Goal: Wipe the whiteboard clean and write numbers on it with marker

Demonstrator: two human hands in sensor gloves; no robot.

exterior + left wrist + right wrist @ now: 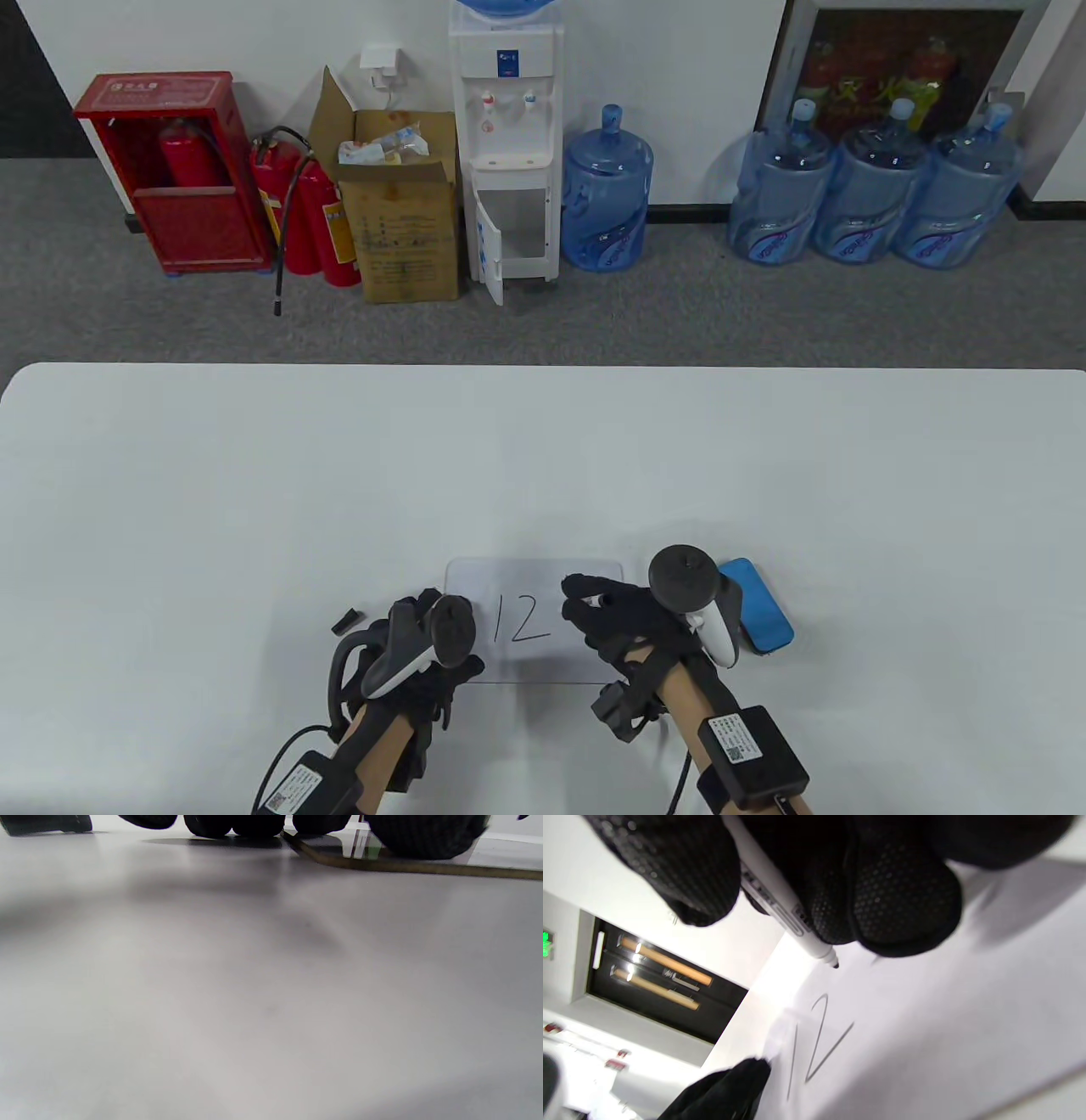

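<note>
On the left of the desk, a small black cap lies just beside the left hand. That hand rests flat across the left edge of the whiteboard, fingers straight on the surface, apparently steadying it. The board lies near the desk's near edge, between the two hands. It bears the digits "12" and no other marks, so the wiping appears done and the writing is under way. The right hand pinches the marker, its tip just off the board to the right of the "2". Blank board remains there for another digit. The blue eraser lies just beside the board's right edge. The far half of the desk offers open room.
</note>
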